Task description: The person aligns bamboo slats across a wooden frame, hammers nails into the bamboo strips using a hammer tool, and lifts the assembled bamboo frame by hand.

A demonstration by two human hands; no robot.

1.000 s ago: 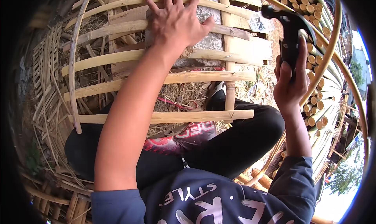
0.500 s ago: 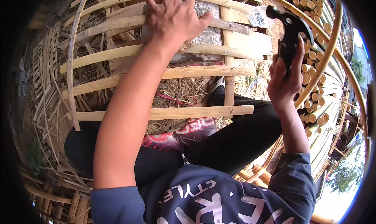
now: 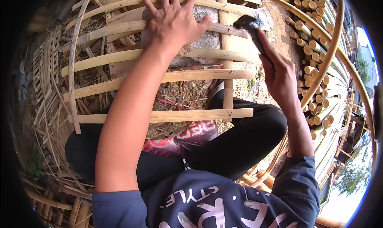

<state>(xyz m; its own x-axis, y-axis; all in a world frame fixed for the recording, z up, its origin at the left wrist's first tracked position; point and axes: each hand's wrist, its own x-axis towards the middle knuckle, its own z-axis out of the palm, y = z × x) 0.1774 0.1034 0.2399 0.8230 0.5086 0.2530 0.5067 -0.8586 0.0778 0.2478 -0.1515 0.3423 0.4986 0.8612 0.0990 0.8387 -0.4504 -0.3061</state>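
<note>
My left hand lies with fingers spread across the upper bamboo slats, pressing on them over a rough grey block. In my right hand is a black claw hammer, gripped by its handle. The slightly blurred hammer head is over the right end of a slat, close to where it crosses an upright bamboo strip; I cannot tell whether it touches. Small nails stick up at several of these crossings. A clear plastic bag of nails lies just beyond the hammer.
Stacked cut bamboo poles stand at the right, with a curved bamboo pole in front of them. Woven bamboo strips are at the left. Straw covers the ground under the slats, and my bent legs are close below.
The hammer has swung down and to the left, from raised at the right to over the slat end. My left hand stays on the slats, which appear shifted slightly left.
</note>
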